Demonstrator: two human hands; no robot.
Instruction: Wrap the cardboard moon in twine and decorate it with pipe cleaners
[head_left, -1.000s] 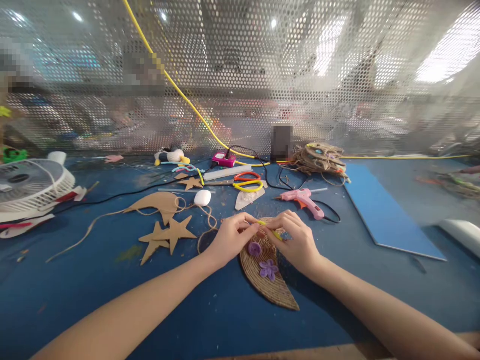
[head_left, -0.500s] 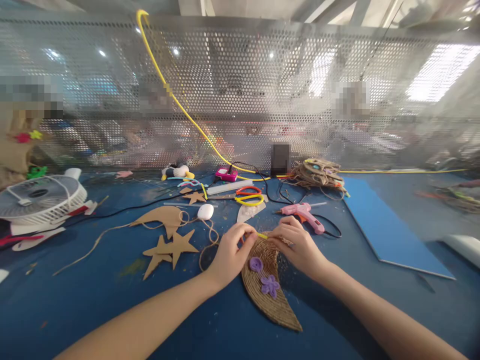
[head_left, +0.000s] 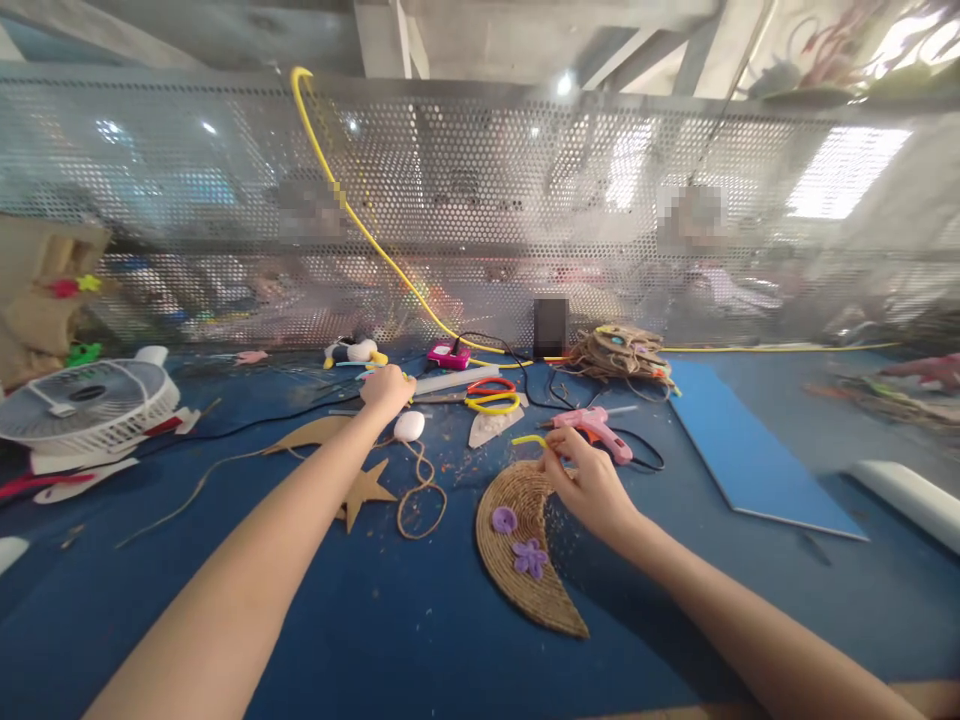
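Your left hand has left the woven crescent and stretched, arm straight, toward the back of the tabletop, just beyond the white egg. Its fingers are curled, but you cannot tell whether that grip has closed on anything. The yellow pipe cleaner is now pinched in your right hand alone, in a narrow grip at the crescent's upper tip.

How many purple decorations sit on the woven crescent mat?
2: a round one near the middle of the mat, a flower just below it. The right hand covers the upper tip, so more may be hidden.
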